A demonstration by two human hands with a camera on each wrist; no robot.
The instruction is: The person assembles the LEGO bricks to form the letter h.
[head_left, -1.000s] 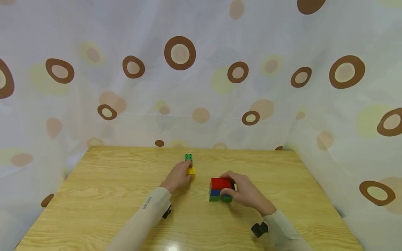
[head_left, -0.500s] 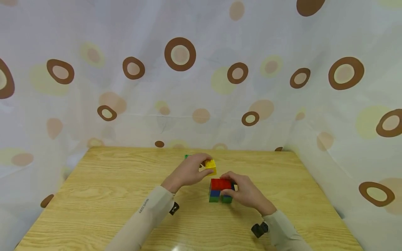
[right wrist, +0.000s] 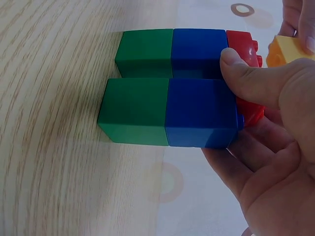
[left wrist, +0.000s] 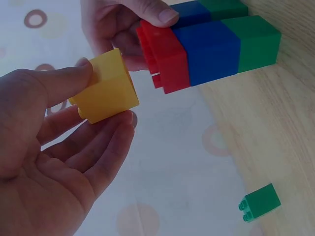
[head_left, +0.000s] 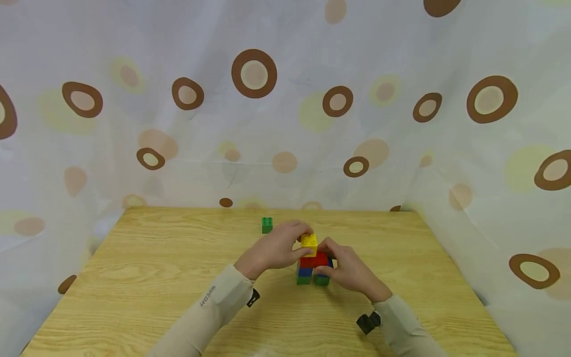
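My left hand (head_left: 275, 249) pinches a yellow toy brick (left wrist: 110, 91) between thumb and fingers. It hovers just above a red brick (left wrist: 167, 59), and the left wrist view shows a gap between the two. Two columns side by side, each a blue brick (left wrist: 209, 54) on a green brick (left wrist: 253, 44), stand on the table with the red brick across their tops. Steadying this stack from the right, my right hand (head_left: 350, 270) grips it near the top, thumb in front and fingers behind. A blue stud (right wrist: 240, 121) shows beside the red brick in the right wrist view.
A separate green brick (head_left: 267, 225) stands farther back on the wooden table (head_left: 178, 258), left of the stack. White curtains with brown rings (head_left: 254, 74) enclose the table's back and sides.
My left hand has lifted the yellow brick from beside the lone green brick and carried it right, over the red brick. The right hand keeps its hold on the stack.
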